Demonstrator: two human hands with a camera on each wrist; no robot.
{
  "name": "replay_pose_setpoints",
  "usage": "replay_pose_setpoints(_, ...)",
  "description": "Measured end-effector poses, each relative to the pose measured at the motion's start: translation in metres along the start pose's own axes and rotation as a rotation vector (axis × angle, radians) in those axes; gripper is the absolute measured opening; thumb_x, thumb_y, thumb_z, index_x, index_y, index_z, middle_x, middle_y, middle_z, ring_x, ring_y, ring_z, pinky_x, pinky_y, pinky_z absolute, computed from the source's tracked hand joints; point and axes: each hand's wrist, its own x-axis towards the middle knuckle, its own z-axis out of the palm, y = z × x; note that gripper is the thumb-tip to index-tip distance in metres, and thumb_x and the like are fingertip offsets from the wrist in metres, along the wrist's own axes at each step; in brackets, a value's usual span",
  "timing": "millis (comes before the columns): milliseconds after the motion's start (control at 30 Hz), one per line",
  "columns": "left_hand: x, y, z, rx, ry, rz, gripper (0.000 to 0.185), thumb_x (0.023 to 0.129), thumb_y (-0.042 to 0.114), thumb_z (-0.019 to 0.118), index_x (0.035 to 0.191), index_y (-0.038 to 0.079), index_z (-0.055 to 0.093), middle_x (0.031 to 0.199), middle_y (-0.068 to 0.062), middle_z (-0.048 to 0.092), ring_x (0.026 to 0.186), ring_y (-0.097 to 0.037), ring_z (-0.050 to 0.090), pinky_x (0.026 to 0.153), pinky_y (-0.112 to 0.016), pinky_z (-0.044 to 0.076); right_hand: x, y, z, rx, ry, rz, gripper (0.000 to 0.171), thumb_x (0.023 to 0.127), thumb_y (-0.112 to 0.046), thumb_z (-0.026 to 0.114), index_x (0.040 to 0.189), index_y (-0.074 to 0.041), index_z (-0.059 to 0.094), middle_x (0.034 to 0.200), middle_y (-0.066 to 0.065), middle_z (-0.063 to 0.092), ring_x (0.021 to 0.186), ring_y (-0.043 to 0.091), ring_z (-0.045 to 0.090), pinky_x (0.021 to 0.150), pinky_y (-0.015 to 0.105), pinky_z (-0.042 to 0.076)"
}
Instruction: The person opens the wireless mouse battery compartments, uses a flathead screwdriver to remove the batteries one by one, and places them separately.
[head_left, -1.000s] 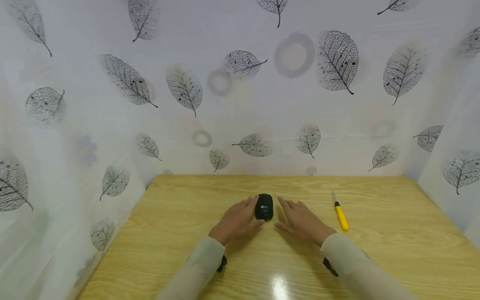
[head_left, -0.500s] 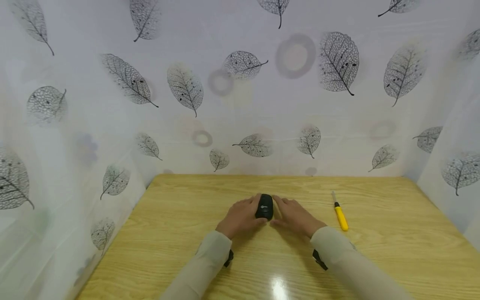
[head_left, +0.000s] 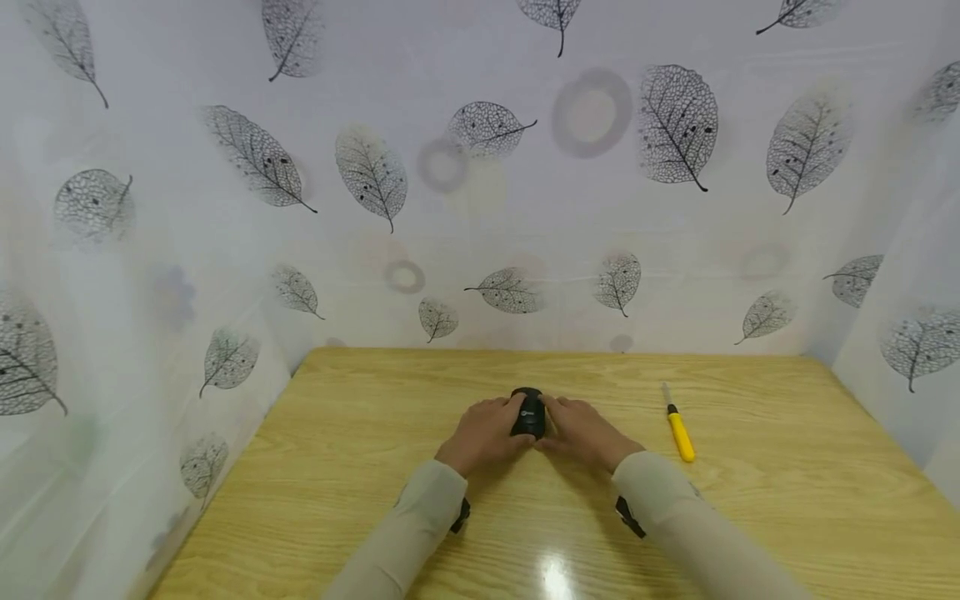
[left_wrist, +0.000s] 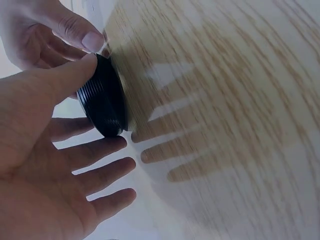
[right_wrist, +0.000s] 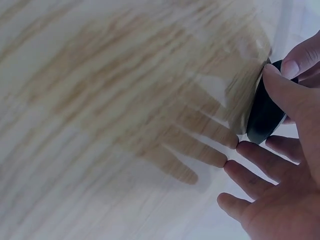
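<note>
Mouse now flanked by closer hands.

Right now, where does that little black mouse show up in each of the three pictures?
Head: black mouse mid-table, between both hands.
Left wrist: upper left, under the left thumb.
Right wrist: right edge, behind the right thumb.
Shared landmark: the wooden table.

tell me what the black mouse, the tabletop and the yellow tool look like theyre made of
The small black computer mouse, held between both hands, looks like matte plastic, with a ribbed rim in the left wrist view. The light wooden tabletop shows wood grain under a glossy finish that reflects a lamp; possibly laminate. The yellow-handled tool seems to have a plastic handle and a thin metal tip.
</note>
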Motion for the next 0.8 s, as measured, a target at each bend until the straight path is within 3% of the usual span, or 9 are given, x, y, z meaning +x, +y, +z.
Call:
replay_pose_setpoints(200, -0.0008, 0.0022, -0.0020, 0.032, 0.006, -0.009, 0.067, 0.099, 0.044, 0.065, 0.150, 0.008, 0.045, 0.135, -0.014, 0.061, 0.120, -0.031, 0.060, 0.101, -0.047, 0.050, 0.0034, -0.0007, 0.0021, -0.009, 0.010, -0.029, 0.070, 0.093, -0.025, 0.077, 0.143, 0.011, 0.045, 0.132, 0.030, 0.059, 0.121, 0.046, 0.056, 0.107, 0.059, 0.041)
replay_pose_setpoints(800, 0.0015, 0.0006, 0.0003, 0.027, 0.016, -0.009, 0.068, 0.097, 0.046, 0.068, 0.150, 0.010, 0.046, 0.131, -0.014, 0.064, 0.115, -0.030, 0.063, 0.096, -0.046, 0.052, 0.0071, -0.0018, 0.0009, -0.021, 0.013, 0.016, 0.069, 0.090, -0.023, 0.079, 0.143, 0.009, 0.048, 0.134, 0.027, 0.060, 0.126, 0.042, 0.055, 0.110, 0.060, 0.038)
